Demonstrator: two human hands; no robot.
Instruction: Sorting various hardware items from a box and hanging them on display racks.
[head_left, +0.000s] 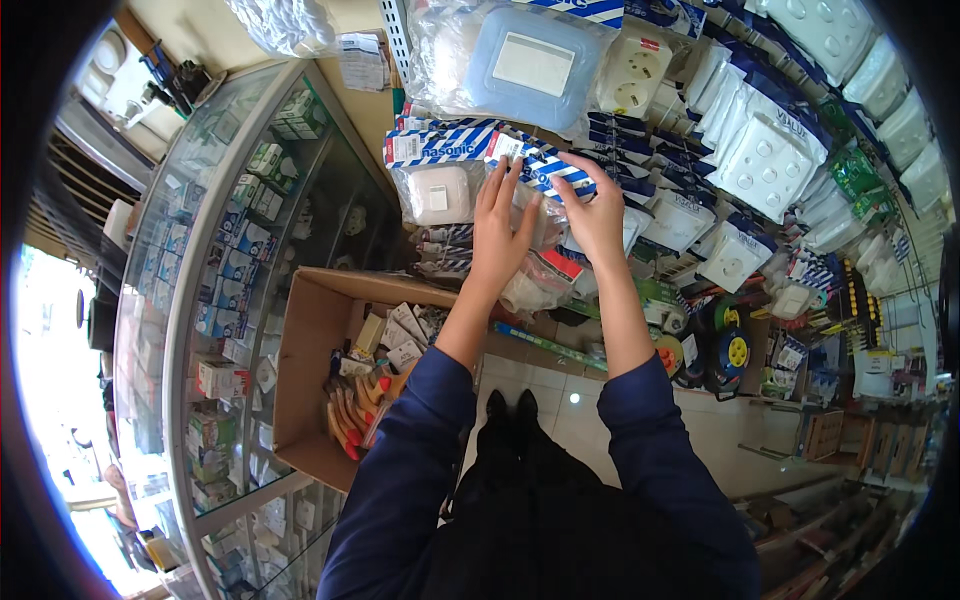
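Note:
Both hands are raised to a hanging display of bagged electrical fittings. My left hand (499, 225) lies with fairly straight fingers against a Panasonic package with a blue-and-white striped header card (544, 171). My right hand (596, 206) has its thumb and index finger at the right part of the same card; whether they pinch it cannot be told. Just left hangs a similar package with a white fitting (437, 196). Above is a large bag with a pale blue plastic box (536, 64). Below the hands is a clear bag with a red label (559, 266).
An open cardboard box (311, 300) with small cartons and orange-tipped items stands at lower left, beside a glass display cabinet (187, 300). Packaged sockets and switches (765, 165) hang at right. Cable reels (733, 352) are below them, above the tiled floor (555, 390).

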